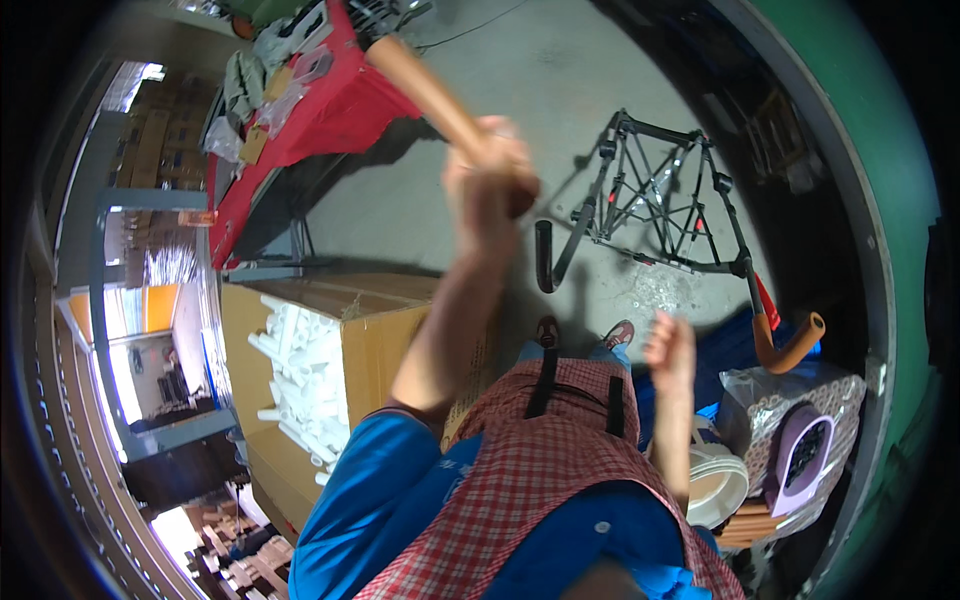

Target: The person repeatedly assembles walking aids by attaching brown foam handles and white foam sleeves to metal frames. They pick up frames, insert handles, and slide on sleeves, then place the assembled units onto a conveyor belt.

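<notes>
My left hand (488,170), raised and stretched forward, is closed round an orange-brown foam grip tube (425,95). Much of the tube sticks out past my fist toward the upper left, and motion blurs the hand slightly. My right hand (672,348) is held lower, at my right side, fingers curled in and nothing visible in them. On the floor ahead stands a black folding metal frame (655,185) with crossed bars. Its left handle bar (545,255) is black and bent; a similar orange-brown grip (790,345) covers the right one.
A cardboard box (390,330) full of white tubes (295,365) is at my left. Beyond it stands a table with a red cloth (345,115) and plastic bags on top. At my right are a white bucket (718,490), a purple basin (803,460) and a plastic-wrapped stack (745,395).
</notes>
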`<state>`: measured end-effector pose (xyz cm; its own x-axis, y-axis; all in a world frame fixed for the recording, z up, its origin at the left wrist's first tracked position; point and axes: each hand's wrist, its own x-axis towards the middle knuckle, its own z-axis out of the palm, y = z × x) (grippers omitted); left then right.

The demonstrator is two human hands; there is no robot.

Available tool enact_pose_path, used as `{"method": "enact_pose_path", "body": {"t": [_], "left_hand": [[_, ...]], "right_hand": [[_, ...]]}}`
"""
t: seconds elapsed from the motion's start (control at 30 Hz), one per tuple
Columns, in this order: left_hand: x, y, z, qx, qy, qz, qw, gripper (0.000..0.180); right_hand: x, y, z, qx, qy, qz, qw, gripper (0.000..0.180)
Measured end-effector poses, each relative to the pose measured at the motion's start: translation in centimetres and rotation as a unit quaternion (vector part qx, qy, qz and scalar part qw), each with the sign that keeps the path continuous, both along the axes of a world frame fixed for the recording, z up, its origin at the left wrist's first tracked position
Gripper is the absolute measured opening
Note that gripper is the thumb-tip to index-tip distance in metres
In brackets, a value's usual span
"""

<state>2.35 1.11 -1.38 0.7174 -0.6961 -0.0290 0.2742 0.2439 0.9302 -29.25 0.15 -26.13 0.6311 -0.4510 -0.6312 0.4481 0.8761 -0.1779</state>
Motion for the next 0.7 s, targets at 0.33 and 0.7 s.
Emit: {"method": "enact_pose_path", "body": {"t": [0.33,0.7], "left_hand": [[-0.8,1.2,-4.5,0.132,-0.103,-0.225,0.960,0.017],[-5.2,9.6,-16.5,0.096,-0.302,-0.116,0.941,0.028]], "right_hand": [[22.8,4.0,4.8,-0.032,0.055,0.048,0.997,0.024],[20.9,3.7,4.1,-0.013,-0.059,0.047,0.997,0.032]]}}
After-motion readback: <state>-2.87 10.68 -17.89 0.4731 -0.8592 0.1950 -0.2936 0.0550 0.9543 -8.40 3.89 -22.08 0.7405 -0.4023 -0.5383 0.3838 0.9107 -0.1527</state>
